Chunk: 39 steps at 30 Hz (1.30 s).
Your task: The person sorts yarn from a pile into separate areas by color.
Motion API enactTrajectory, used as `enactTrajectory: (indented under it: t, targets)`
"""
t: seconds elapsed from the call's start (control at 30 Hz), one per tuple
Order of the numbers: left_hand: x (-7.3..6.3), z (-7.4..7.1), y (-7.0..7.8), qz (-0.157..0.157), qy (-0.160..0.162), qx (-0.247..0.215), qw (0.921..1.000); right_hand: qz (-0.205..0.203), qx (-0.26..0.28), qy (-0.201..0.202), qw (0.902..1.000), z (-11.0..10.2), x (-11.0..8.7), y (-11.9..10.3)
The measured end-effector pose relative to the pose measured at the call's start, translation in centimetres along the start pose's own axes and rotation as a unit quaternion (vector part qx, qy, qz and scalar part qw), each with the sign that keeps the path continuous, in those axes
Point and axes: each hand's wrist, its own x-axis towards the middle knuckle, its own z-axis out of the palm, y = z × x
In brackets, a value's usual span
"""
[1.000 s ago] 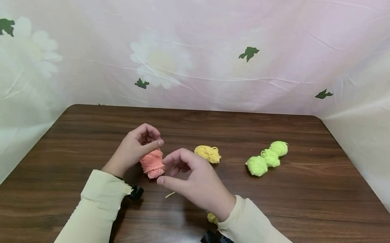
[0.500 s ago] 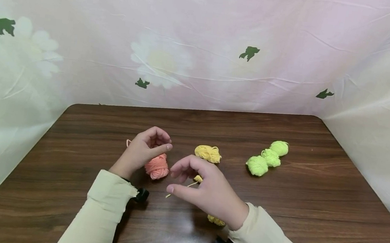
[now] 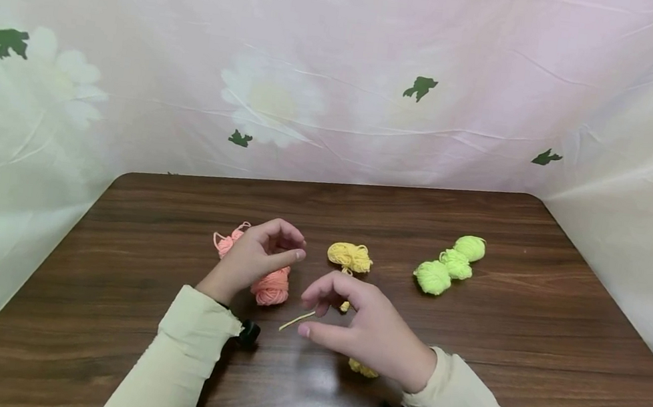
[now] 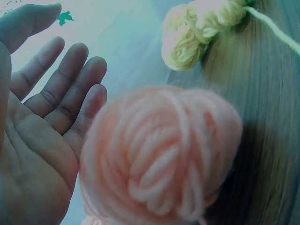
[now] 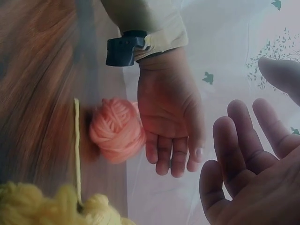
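My left hand point(image 3: 263, 253) is over a salmon-pink ball of yarn point(image 3: 271, 286), fingers loosely bent and nothing in them. In the left wrist view that ball point(image 4: 159, 154) stands beside the palm point(image 4: 40, 126). More pink yarn point(image 3: 226, 244), partly hidden by the hand, lies behind it with a loose loop. To the right, my right hand point(image 3: 369, 326) is held above the yellow yarn, thumb apart from relaxed fingers. It covers part of a yellow skein point(image 3: 363, 369) and a yellow strand point(image 3: 296, 321). The right wrist view shows its fingers point(image 5: 227, 145) holding nothing.
A yellow yarn skein point(image 3: 349, 257) lies beyond the right hand. Three lime-green yarn balls point(image 3: 455, 264) form a slanted row at the right of the brown wooden table point(image 3: 526, 360). Flowered cloth point(image 3: 340, 84) hangs behind.
Both hands have drifted right, the left leaving the pink yarn behind it uncovered. The front pink ball has shifted slightly right, and the right hand has moved away from it, exposing more yellow yarn.
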Motion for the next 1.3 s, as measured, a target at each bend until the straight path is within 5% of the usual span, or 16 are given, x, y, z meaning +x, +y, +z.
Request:
enactTrajectory:
  t: [0.67, 1.3]
  targets:
    - [0.2, 2.0, 0.6, 0.015, -0.029, 0.017, 0.9993, -0.014, -0.006, -0.013, 0.9998, -0.8, -1.6, 0.6]
    - [0.2, 5.3, 0.8, 0.065, -0.035, 0.012, 0.9972, -0.022, -0.016, -0.018, 0.9995, -0.9, -2.3, 0.7]
